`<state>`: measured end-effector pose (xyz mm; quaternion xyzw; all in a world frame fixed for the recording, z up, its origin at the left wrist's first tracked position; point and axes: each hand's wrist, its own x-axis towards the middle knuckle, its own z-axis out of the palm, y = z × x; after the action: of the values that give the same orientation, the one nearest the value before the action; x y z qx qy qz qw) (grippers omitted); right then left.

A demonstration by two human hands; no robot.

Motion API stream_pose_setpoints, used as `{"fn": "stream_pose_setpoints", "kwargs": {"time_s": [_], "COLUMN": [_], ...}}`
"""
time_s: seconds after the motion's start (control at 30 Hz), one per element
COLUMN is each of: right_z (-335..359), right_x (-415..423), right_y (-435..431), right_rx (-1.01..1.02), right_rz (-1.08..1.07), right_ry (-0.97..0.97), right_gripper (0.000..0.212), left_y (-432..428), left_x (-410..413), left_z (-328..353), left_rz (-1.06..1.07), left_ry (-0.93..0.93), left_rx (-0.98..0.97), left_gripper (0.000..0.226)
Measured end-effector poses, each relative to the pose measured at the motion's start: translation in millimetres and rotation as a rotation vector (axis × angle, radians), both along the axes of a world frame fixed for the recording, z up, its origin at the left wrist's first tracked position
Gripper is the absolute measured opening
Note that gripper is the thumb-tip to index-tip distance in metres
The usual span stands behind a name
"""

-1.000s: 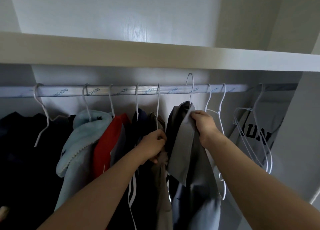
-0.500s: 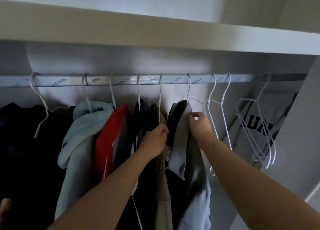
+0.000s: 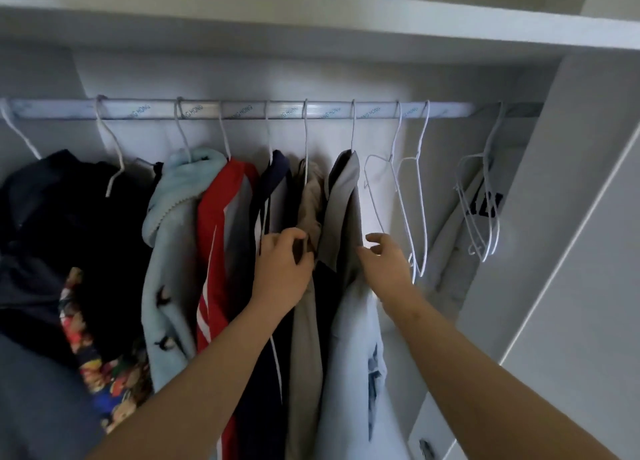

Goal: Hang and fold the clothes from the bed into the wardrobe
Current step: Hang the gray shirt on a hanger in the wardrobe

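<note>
Released now, the grey shirt [image 3: 343, 210] hangs on the rail [image 3: 242, 109], left of the empty hangers [image 3: 420, 196]; the right grip [image 3: 384, 262] has opened just beside it. The left grip [image 3: 282, 272] holds the beige garment [image 3: 311, 200].

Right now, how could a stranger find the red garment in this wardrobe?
Look along the silver rail under the white shelf. There the red garment hangs between a pale blue fleece and a navy garment. Only it is red, with white stripes.

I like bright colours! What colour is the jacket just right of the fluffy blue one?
The jacket is red with white stripes, best seen in the head view.
</note>
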<state>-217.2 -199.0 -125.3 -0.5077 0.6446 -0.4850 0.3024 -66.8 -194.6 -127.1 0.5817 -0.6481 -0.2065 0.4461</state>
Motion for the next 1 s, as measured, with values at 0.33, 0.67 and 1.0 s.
{"fn": "stream_pose_setpoints", "kwargs": {"time_s": [0.33,0.67,1.0], "right_z": [-57.6,-148.5,-208.4], "right_x": [-44.1,-65.1,-42.2], "right_y": [167.8,323.2,497.7], "right_rx": [0.26,0.502,0.652], "right_rz": [0.06,-0.041,-0.378], "right_ry": [-0.072,-0.25,-0.461], "right_gripper": [0.033,0.019,0.012], "left_y": [161.5,285.8,413.5], "left_x": [-47.3,-83.1,-81.2], "left_z": [-60.2,-136.9,-192.6], "left_rz": [-0.029,-0.09,-0.379], "left_ry": [0.191,0.287,0.098], "left_rx": [0.372,0.742,0.953], "left_gripper": [0.028,0.02,0.017]}}
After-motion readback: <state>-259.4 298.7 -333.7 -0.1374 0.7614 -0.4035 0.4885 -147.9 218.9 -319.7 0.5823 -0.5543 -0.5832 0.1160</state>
